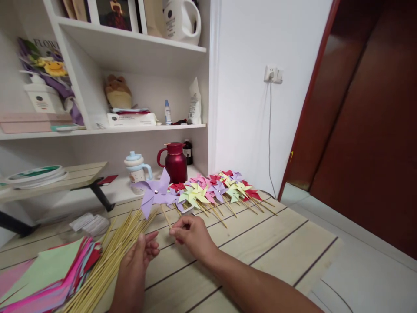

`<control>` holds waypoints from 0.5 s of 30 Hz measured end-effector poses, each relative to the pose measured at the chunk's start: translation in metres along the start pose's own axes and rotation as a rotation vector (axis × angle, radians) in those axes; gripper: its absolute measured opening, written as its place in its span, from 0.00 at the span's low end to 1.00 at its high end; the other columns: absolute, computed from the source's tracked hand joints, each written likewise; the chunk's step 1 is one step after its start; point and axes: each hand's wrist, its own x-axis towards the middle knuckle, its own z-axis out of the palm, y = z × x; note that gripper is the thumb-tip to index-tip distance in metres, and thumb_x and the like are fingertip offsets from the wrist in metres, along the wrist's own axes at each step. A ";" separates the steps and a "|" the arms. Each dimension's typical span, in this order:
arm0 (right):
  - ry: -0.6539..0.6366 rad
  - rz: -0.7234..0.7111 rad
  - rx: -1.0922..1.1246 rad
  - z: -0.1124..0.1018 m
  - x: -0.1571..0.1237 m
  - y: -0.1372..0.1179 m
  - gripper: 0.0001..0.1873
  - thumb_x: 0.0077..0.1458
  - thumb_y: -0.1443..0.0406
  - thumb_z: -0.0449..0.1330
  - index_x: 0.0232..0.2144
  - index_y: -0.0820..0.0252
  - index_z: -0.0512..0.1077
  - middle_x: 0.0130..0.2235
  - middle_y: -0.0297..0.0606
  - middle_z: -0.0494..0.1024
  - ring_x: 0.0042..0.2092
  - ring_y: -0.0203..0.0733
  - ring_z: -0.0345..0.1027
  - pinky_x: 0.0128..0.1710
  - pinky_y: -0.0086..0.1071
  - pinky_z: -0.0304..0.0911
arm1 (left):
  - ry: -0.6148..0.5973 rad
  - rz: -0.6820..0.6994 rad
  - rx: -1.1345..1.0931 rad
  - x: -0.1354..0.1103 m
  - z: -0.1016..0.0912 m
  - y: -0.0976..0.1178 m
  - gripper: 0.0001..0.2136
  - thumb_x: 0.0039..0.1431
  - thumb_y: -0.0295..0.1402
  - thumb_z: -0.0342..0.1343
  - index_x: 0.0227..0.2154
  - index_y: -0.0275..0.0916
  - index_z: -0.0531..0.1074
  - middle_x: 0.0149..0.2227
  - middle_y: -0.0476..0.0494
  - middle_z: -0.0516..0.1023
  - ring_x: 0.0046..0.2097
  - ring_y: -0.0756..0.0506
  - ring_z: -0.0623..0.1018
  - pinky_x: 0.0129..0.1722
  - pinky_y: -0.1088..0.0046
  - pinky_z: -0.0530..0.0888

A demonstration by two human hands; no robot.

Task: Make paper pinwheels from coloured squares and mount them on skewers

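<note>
My right hand [189,234] pinches the thin wooden stick of a purple paper pinwheel [155,192], which stands upright above the table with a small pin at its centre. Just left of it, my left hand [140,256] is held half curled with its fingers apart and nothing in it. Beside and partly behind that hand lies a bundle of bamboo sticks [107,261]. Finished pinwheels in yellow, green, pink, red and purple [208,191] lie heaped at the back of the table, their sticks toward me.
Coloured paper sheets [48,274] are stacked at the front left, near a clear plastic container [84,226]. Behind the slatted table [260,248] stand a red thermos jug [176,163], a pale blue cup [135,167] and white shelves [130,39]. A cord [269,130] hangs from the wall socket.
</note>
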 end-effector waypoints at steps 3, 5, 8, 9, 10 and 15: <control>0.020 -0.015 -0.013 -0.007 0.005 -0.004 0.08 0.41 0.62 0.65 0.20 0.60 0.71 0.18 0.29 0.70 0.22 0.34 0.62 0.24 0.28 0.58 | -0.028 0.030 0.098 0.001 0.002 0.001 0.29 0.46 0.56 0.59 0.38 0.32 0.79 0.28 0.45 0.78 0.34 0.44 0.75 0.40 0.68 0.73; 0.043 -0.020 -0.034 -0.013 0.010 -0.006 0.08 0.41 0.62 0.65 0.20 0.60 0.71 0.18 0.29 0.69 0.22 0.34 0.62 0.24 0.28 0.58 | -0.071 0.070 0.212 0.001 0.003 0.001 0.28 0.46 0.56 0.59 0.36 0.33 0.79 0.26 0.46 0.77 0.32 0.44 0.75 0.39 0.68 0.72; 0.076 -0.012 -0.076 -0.024 0.019 -0.010 0.08 0.41 0.63 0.64 0.20 0.60 0.71 0.17 0.29 0.69 0.21 0.34 0.61 0.23 0.28 0.58 | -0.152 0.113 0.364 0.002 0.005 0.001 0.27 0.44 0.56 0.60 0.34 0.34 0.80 0.23 0.47 0.76 0.30 0.43 0.74 0.39 0.67 0.71; 0.081 -0.008 -0.091 -0.028 0.022 -0.012 0.08 0.42 0.62 0.64 0.20 0.60 0.71 0.17 0.29 0.69 0.20 0.33 0.61 0.23 0.28 0.58 | -0.173 0.116 0.393 0.002 0.006 0.001 0.27 0.44 0.56 0.60 0.34 0.34 0.80 0.23 0.47 0.76 0.30 0.43 0.74 0.38 0.67 0.71; 0.088 -0.006 -0.106 -0.032 0.024 -0.014 0.09 0.43 0.62 0.63 0.20 0.60 0.70 0.17 0.29 0.69 0.20 0.33 0.61 0.23 0.28 0.59 | -0.189 0.117 0.411 0.003 0.007 0.001 0.27 0.44 0.55 0.60 0.34 0.34 0.80 0.23 0.46 0.77 0.30 0.43 0.75 0.38 0.66 0.71; 0.148 -0.011 -0.258 -0.070 0.030 -0.026 0.08 0.43 0.62 0.64 0.21 0.60 0.71 0.18 0.30 0.71 0.21 0.34 0.65 0.23 0.27 0.60 | -0.213 0.127 0.436 0.006 0.006 -0.002 0.24 0.47 0.53 0.57 0.34 0.34 0.79 0.23 0.46 0.76 0.30 0.43 0.75 0.37 0.67 0.72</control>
